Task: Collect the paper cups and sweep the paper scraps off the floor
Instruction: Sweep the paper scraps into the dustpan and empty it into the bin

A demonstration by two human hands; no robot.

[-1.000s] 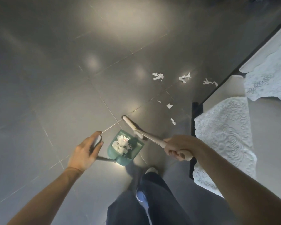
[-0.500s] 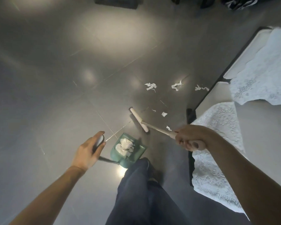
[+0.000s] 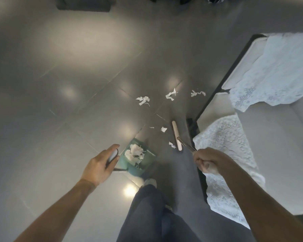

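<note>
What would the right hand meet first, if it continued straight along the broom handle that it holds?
Probably the broom head on the floor, since the right hand grips the handle leading down to it. A small paper scrap lies just beside the head; depth is hard to judge from this single view.

Dim, soft-focus view; bright glare patches on glossy floor [image 3: 42,137], edges warped.

I can read no text, label, brand or number anywhere here: nothing on the dustpan [image 3: 138,160], the broom [image 3: 176,136] or the paper scraps [image 3: 143,100].
</note>
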